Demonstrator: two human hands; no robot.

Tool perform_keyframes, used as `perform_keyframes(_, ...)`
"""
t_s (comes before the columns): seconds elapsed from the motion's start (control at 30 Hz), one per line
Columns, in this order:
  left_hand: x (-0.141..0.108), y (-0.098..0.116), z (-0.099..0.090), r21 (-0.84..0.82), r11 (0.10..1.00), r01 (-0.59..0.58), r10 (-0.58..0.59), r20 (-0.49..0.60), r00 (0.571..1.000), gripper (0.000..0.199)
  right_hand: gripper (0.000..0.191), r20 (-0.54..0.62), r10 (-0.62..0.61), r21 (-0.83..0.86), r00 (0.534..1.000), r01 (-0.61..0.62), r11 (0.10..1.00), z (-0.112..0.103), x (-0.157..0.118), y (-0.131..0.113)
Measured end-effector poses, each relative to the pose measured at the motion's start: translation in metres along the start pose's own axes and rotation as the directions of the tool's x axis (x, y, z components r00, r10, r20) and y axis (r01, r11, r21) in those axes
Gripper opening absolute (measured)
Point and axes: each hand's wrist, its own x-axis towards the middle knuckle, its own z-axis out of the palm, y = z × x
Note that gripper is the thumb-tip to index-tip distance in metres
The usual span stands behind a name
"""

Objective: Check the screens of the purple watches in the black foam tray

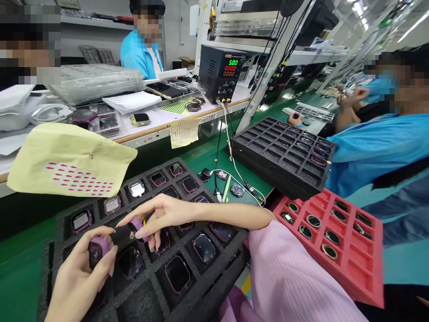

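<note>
My left hand (72, 273) has its thumb and fingers closed around a purple smartwatch case (98, 250), held above the near-left part of a black foam tray (206, 288). Just to the right, a second purple watch case (136, 225) is pinched in my right hand (172, 213). A bit of yellow shows beside that right-hand case. Beneath both hands, the tray's square pockets hold several purple-framed watches, such as one dark-screened watch (177, 273) in the near row. Part of the tray is hidden by my right forearm.
Cables and a round watch part (237, 190) lie on the green bench. Beyond are another black tray (278, 150) and a red tray (365, 279) of round watches. A power supply (219, 74) stands on the shelf; yellow paper (73, 156) hangs at left. Co-workers sit nearby.
</note>
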Motion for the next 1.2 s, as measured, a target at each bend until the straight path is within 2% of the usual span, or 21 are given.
perform_keyframes(0.37, -0.002, 0.003, 0.002, -0.016, 1.000, -0.002, 0.002, -0.017, 1.000, 0.039, 0.057, -0.016, 0.022, 0.036, 1.000, -0.021, 0.999, 0.001, -0.001, -0.001)
perform_keyframes(0.5, 0.001, 0.004, 0.002, -0.098, 0.992, -0.077, 0.078, -0.001, 0.997, 0.035, 0.058, -0.053, 0.025, 0.083, 0.998, -0.020, 0.996, 0.001, 0.000, -0.004)
perform_keyframes(0.73, 0.010, 0.003, 0.001, -0.129, 0.978, -0.163, 0.174, 0.081, 0.981, 0.025, 0.052, -0.150, 0.064, 0.089, 0.987, -0.051, 0.995, -0.001, 0.003, -0.011)
perform_keyframes(0.87, 0.015, 0.001, -0.001, -0.114, 0.969, -0.221, 0.232, 0.087, 0.969, 0.019, 0.047, -0.186, 0.063, 0.087, 0.980, -0.048, 0.995, -0.002, 0.006, -0.012)
perform_keyframes(1.2, 0.013, 0.004, -0.003, -0.216, 0.955, -0.205, 0.226, 0.076, 0.971, 0.022, 0.050, -0.217, 0.088, 0.069, 0.972, -0.075, 0.995, -0.002, 0.006, -0.015)
